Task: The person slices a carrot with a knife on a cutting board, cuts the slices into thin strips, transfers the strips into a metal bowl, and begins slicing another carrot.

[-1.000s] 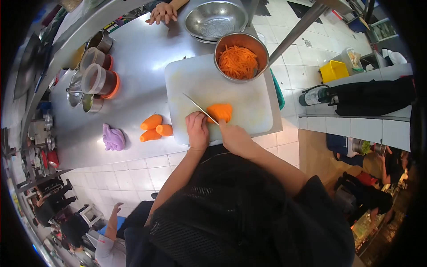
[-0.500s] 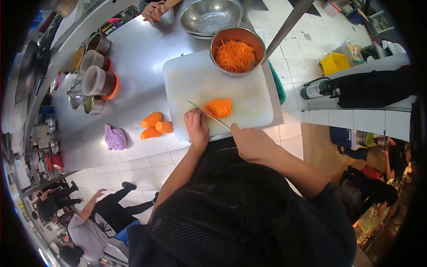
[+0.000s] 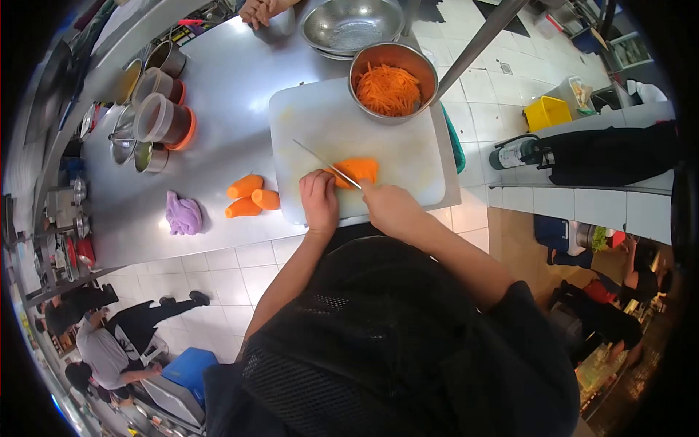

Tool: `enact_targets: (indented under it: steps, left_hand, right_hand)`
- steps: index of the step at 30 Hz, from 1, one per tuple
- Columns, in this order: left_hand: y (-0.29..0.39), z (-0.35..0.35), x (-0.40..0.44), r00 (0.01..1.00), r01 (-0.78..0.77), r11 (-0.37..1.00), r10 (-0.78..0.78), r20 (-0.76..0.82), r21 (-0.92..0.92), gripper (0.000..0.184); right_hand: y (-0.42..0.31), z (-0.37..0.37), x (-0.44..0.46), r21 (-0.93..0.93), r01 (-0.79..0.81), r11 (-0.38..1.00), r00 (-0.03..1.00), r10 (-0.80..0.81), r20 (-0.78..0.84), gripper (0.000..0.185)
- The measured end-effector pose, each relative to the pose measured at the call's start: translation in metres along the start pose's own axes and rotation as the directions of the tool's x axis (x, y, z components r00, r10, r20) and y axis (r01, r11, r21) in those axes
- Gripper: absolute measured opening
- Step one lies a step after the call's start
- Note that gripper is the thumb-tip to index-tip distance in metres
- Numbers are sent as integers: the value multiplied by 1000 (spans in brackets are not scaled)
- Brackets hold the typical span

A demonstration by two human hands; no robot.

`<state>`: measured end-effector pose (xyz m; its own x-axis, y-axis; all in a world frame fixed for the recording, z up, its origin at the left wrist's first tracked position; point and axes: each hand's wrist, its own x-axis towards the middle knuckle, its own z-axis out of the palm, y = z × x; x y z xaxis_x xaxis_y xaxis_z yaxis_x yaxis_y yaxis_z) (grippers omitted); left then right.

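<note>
My right hand (image 3: 393,210) grips the handle of a kitchen knife (image 3: 312,153). The blade slants up and to the left across a sliced orange carrot (image 3: 362,169) on the white cutting board (image 3: 302,120). Curled fingers of my left hand (image 3: 319,200) press at the carrot's left end, close beside the blade; the part under the fingertips is hidden. A steel bowl (image 3: 431,76) of carrot shreds (image 3: 388,91) stands on the board's far right corner. Left of the board lie peeled carrots (image 3: 246,187).
A purple cloth (image 3: 183,215) rests on the steel table (image 3: 226,131). Lidless-looking sauce tubs (image 3: 162,120) and metal pots stand at the far left. Stacked steel bowls (image 3: 352,28) and a co-worker's hands (image 3: 256,11) are at the back. Other people stand at lower left and right.
The knife and my right hand have moved left and slightly up, the blade now lying further across the board. My left hand stays at the carrot. A person at lower left has moved left.
</note>
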<state>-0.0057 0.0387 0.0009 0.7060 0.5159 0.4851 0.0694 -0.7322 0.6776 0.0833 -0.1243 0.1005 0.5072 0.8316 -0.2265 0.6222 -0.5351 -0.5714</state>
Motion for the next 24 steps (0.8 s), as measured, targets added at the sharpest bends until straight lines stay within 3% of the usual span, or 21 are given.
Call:
enact_targets:
  steps: [7,12,18,24]
  left_hand:
    - [1,1,-2,1000,21,1000,-21,18,18,17]
    - [0,1,-2,1000,9,1000,-9,16,12,19]
    - [-3,1,-4,1000,8,1000,-8,2,-14,18]
    - [-2,0,-3,1000,26,1000,-26,10,2,18]
  right_hand:
    - [-35,-58,-42,-33,-69,997,975,74,208,18]
    - [-26,-15,-23,51,-87,995,993,82,84,16]
    - [11,33,0,30,-25,999,998,27,-64,25]
    - [-22,-30,-26,20,-21,1000,998,20,56,22]
